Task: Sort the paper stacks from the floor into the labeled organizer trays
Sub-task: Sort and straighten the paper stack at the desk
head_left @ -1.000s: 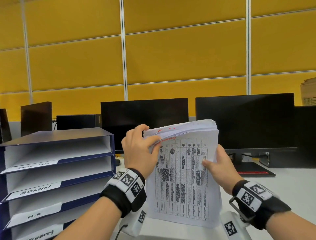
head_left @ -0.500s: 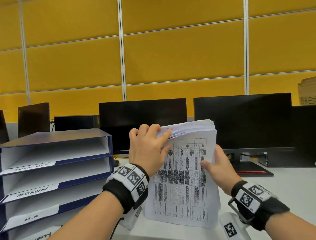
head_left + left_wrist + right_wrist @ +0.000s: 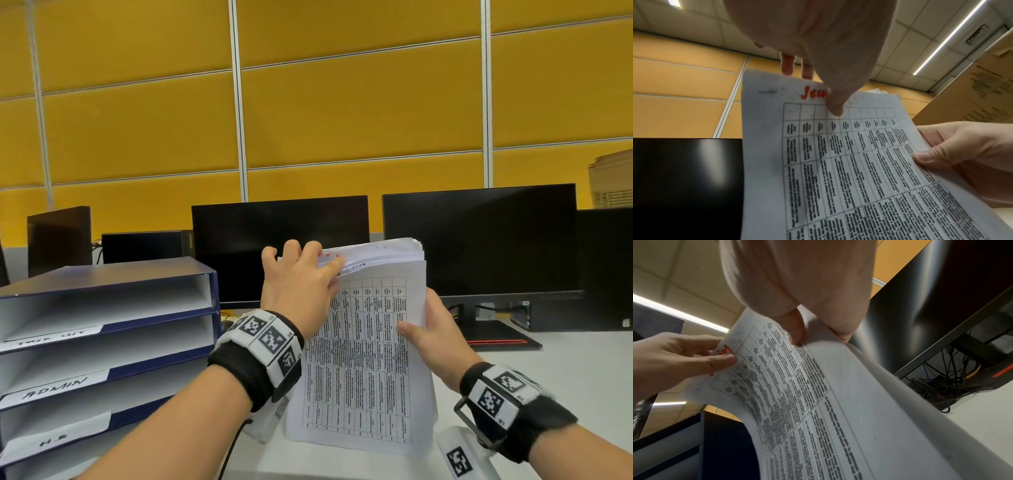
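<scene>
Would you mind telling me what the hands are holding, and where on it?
The paper stack: the right hand grips its right edge, the left hand pinches the front sheet's top edge.

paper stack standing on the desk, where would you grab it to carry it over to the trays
Grip the paper stack by its long side edges, coming in from left and right at mid-height. It stands upright on its bottom edge and its top corner fans open where the left hand peels sheets, so a top grip would likely let pages splay. The right hand already pinches the right edge, thumb in front; that hold looks sound.
</scene>
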A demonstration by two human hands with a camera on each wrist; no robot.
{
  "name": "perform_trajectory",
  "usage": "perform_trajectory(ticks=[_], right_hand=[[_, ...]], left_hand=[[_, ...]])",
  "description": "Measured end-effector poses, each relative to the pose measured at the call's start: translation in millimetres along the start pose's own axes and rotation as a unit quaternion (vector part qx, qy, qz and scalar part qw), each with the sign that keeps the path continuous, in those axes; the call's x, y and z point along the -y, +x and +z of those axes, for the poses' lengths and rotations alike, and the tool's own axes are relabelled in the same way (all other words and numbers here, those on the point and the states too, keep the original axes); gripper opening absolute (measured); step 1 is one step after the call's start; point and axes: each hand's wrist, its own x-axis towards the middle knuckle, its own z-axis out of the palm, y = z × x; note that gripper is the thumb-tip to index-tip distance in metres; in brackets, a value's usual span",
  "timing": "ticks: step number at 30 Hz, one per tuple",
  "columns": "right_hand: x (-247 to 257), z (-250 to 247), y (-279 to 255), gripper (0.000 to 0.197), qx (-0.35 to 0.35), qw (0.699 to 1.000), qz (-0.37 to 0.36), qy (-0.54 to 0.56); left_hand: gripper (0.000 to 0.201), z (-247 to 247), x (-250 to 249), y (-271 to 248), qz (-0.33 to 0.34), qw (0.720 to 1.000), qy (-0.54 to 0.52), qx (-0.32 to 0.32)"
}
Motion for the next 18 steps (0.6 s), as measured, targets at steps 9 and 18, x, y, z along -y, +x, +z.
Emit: perform_trajectory(ticks=[9,18], right_hand=[[-3,-4,-1,0.046,0.001,1.0,0.001,0.01],[2,-8,3,0.044,-0.03,0.999,-0.024,0.026]], left_hand=[[0.05,7,15,-2,-0.089,0.993,-0.029,0.07],[0.054,8,22,0,-0.132,0.984,-0.105,0.058]])
